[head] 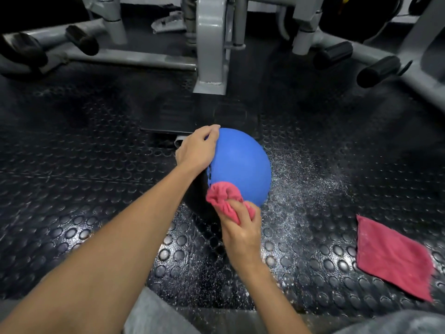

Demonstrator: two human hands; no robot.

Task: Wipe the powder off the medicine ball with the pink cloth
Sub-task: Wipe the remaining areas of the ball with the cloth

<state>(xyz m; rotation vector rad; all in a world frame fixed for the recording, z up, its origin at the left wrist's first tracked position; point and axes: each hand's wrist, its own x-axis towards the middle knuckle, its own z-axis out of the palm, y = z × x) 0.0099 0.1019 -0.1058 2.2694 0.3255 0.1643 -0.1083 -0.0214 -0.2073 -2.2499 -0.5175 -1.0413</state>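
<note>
A blue medicine ball [240, 162] sits on the black studded rubber floor in the middle of the view. My left hand [197, 148] grips its upper left side, fingers curled over the top. My right hand [240, 230] holds a bunched pink cloth [222, 196] and presses it against the ball's near lower side. The blue surface that shows looks free of powder.
A second pink cloth [392, 259] lies flat on the floor at the right. White powder [301, 179] is scattered on the floor right of the ball. Grey gym machine frames [212, 44] with black roller pads stand behind the ball. My grey-trousered knees are at the bottom edge.
</note>
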